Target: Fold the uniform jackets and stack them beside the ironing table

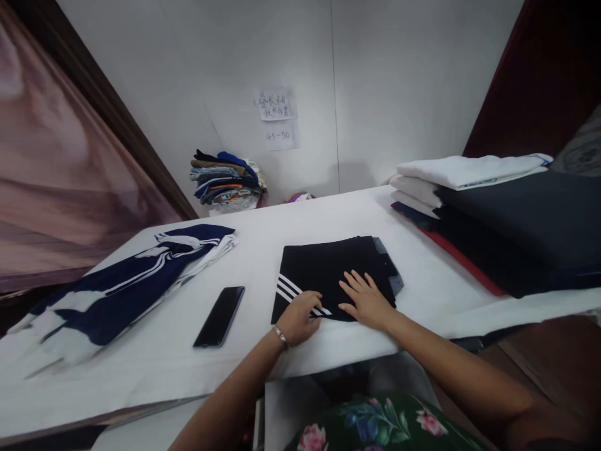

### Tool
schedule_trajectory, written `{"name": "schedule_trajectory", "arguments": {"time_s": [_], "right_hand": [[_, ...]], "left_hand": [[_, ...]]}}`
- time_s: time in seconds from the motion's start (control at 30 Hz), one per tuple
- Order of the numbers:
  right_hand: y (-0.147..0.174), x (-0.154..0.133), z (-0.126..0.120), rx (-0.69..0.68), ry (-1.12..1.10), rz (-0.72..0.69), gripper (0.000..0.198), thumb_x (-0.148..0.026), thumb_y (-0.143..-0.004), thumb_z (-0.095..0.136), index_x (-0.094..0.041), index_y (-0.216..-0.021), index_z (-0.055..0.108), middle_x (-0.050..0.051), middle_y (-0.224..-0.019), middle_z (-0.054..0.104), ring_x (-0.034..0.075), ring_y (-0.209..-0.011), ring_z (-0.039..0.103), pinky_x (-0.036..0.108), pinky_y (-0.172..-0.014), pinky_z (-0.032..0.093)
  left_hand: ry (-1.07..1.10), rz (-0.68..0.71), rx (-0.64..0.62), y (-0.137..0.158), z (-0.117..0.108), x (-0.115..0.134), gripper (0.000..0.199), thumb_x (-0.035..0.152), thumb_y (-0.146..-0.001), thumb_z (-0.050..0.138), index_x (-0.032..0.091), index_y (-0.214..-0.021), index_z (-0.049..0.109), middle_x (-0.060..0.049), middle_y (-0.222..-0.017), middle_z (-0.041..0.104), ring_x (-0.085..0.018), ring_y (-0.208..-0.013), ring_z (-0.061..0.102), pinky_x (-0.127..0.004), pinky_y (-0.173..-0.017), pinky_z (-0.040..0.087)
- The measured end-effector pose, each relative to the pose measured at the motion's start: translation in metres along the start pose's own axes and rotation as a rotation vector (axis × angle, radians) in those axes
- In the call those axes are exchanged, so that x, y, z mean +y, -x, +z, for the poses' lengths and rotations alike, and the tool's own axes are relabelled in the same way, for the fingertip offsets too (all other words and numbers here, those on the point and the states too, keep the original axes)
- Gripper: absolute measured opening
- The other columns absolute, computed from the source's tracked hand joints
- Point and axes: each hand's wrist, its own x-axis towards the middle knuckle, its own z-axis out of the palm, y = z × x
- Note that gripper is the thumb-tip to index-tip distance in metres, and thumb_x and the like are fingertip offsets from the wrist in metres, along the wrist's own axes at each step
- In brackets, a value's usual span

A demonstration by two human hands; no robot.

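Observation:
A black garment (pixel 323 266) with three white stripes lies folded on the white table, its near edge towards me. At its lower left part is my left hand (pixel 300 316), with bent fingers and the thumb closed on the near edge by the stripes. My right hand (pixel 369 300) rests flat on the right part of the black cloth, fingers spread. Some grey-blue fabric (pixel 397 275) shows past the garment's right edge. What lies under my left fingers is hidden.
A phone (pixel 219 316) lies left of the black garment. Further left is a loose navy and white garment (pixel 136 275). Folded clothes form a large stack (pixel 474 172) on the right and a smaller pile (pixel 225 178) behind the table. Two written papers (pixel 278 104) hang on the wall.

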Motion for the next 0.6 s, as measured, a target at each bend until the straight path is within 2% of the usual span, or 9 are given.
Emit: {"name": "schedule_trajectory", "arguments": {"time_s": [0.07,0.17,0.23,0.3,0.43,0.6], "right_hand": [[0.003,0.001,0.001,-0.011,-0.001,0.011,0.067,-0.060,-0.090,0.030,-0.019,-0.143,0.037,0.011,-0.152,0.025,0.028,-0.141,0.013,0.052,-0.111,0.011],[0.003,-0.002,-0.007,-0.062,-0.023,0.040,0.068,-0.062,-0.090,0.029,-0.019,-0.143,0.036,0.011,-0.152,0.024,0.028,-0.141,0.012,0.052,-0.111,0.010],[-0.003,-0.006,-0.016,-0.080,-0.046,0.053,0.071,-0.065,-0.089,0.026,-0.020,-0.144,0.035,0.012,-0.152,0.023,0.029,-0.141,0.013,0.053,-0.111,0.011],[-0.016,-0.011,-0.027,-0.050,-0.049,0.046,0.073,-0.066,-0.089,0.024,-0.020,-0.145,0.033,0.012,-0.153,0.021,0.029,-0.141,0.011,0.053,-0.110,0.011],[-0.060,-0.004,-0.040,0.040,0.010,0.061,0.071,-0.064,-0.089,0.025,-0.020,-0.145,0.032,0.012,-0.154,0.019,0.028,-0.142,0.009,0.052,-0.111,0.007],[-0.095,0.050,-0.027,-0.074,0.045,0.268,0.075,-0.066,-0.088,0.025,-0.017,-0.144,0.034,0.013,-0.153,0.021,0.031,-0.141,0.011,0.054,-0.110,0.007]], "left_hand": [[0.024,-0.056,0.024,-0.006,-0.012,-0.010,0.012,0.023,-0.080,0.058,0.020,-0.091,0.058,-0.009,-0.118,0.061,-0.020,-0.110,0.056,-0.038,-0.095,0.046],[-0.178,-0.252,0.114,-0.018,-0.019,-0.028,0.030,0.039,-0.086,0.053,0.019,-0.108,0.060,-0.013,-0.135,0.051,-0.028,-0.127,0.042,-0.052,-0.105,0.031],[-0.309,-0.402,0.069,-0.023,-0.012,-0.039,0.046,0.045,-0.087,0.051,0.018,-0.123,0.054,-0.016,-0.143,0.040,-0.033,-0.135,0.031,-0.059,-0.106,0.024],[-0.375,-0.492,-0.018,-0.024,0.000,-0.045,0.057,0.051,-0.087,0.047,0.017,-0.133,0.047,-0.016,-0.147,0.034,-0.034,-0.137,0.024,-0.059,-0.105,0.023],[-0.431,-0.516,-0.072,-0.019,0.017,-0.050,0.063,0.056,-0.089,0.037,0.018,-0.140,0.039,-0.013,-0.150,0.029,-0.031,-0.140,0.018,-0.055,-0.107,0.022],[-0.413,-0.515,-0.078,-0.017,0.015,-0.049,0.063,0.056,-0.090,0.035,0.019,-0.141,0.038,-0.013,-0.151,0.027,-0.031,-0.140,0.018,-0.056,-0.107,0.022]]}}
